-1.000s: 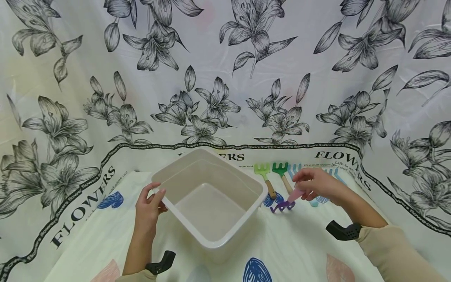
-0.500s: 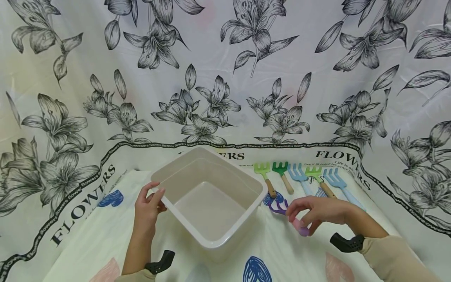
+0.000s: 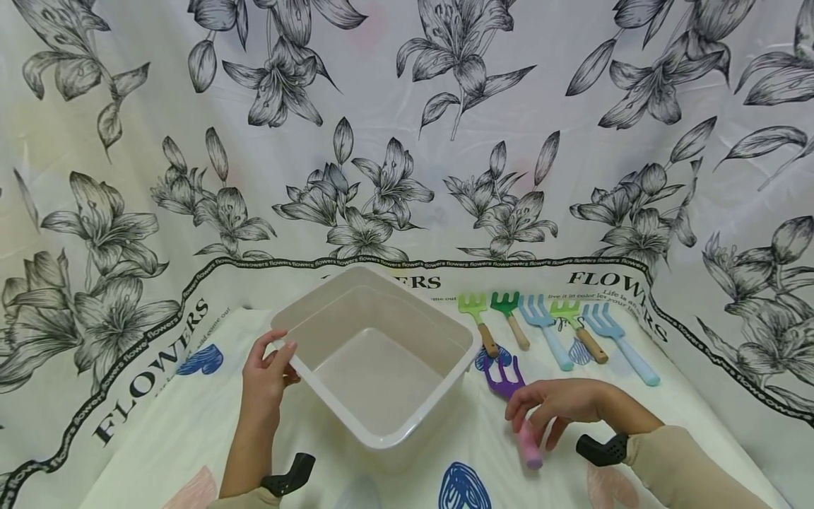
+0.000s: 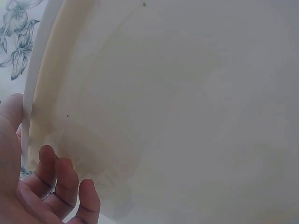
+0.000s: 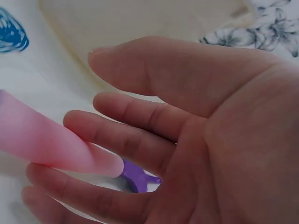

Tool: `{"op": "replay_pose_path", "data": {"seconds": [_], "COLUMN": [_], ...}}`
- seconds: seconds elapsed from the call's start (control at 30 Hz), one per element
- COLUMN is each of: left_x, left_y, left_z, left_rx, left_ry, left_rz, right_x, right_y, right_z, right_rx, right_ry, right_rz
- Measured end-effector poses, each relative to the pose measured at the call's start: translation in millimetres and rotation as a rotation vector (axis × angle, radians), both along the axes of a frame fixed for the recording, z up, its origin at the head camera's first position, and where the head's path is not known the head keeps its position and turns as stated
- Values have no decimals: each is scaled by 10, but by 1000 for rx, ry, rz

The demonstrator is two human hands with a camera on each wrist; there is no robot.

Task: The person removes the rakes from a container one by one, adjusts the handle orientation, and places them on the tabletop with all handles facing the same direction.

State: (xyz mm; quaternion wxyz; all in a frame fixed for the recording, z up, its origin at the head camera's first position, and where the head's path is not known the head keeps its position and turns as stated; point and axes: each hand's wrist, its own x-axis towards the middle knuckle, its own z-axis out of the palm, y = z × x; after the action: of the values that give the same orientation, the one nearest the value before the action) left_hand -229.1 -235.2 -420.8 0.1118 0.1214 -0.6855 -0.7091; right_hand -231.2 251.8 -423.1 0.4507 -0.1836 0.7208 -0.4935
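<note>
A beige plastic tub [image 3: 388, 382] is turned with one corner toward me. My left hand [image 3: 270, 371] holds its rim at the left, with the thumb and fingers on either side of the tub's edge [image 4: 35, 74]. Right of the tub, a purple hand rake [image 3: 504, 385] with a pink handle lies with its tines pointing away from me. My right hand [image 3: 559, 406] is over its handle, the fingers loose and spread. In the right wrist view the thumb stays apart from the pink handle [image 5: 51, 140], which shows between two fingers; whether they touch it I cannot tell.
Several more hand rakes stand in a row behind: light green [image 3: 473, 305], dark green [image 3: 506, 304], light blue [image 3: 537, 311], another light green [image 3: 566, 311] and another light blue [image 3: 604, 322]. A flowered curtain [image 3: 407, 106] hangs behind the cloth-covered surface [image 3: 203, 403].
My right hand has brought the purple hand rake nearer, swung its handle toward me, and loosened its fingers. The left hand and the tub have hardly moved.
</note>
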Motion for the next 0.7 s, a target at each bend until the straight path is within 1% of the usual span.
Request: {"op": "replay_pose_path", "data": {"seconds": [0.1,0.23,0.3,0.4,0.5,0.63,0.7], "left_x": [10,28,34,37,30,19,18], "left_y": [5,16,21,28,35,39,41], "left_z": [4,20,29,35,30,19,18], "left_rx": [4,6,4,-8,-4,7,5], "left_ry": [14,28,27,33,56,82,82], "left_rz": [-6,-8,-8,-6,-2,0,-2], "right_x": [-19,-59,-83,-107,-119,-139,-148], "right_y": [-5,-27,-44,-65,-72,-55,-41], "right_z": [-27,-44,-63,-105,-146,-176,-181], "right_rx": [51,119,133,127,96,69,70], "right_ry": [16,92,125,163,181,176,169], "right_rz": [28,82,90,80,63,42,36]}}
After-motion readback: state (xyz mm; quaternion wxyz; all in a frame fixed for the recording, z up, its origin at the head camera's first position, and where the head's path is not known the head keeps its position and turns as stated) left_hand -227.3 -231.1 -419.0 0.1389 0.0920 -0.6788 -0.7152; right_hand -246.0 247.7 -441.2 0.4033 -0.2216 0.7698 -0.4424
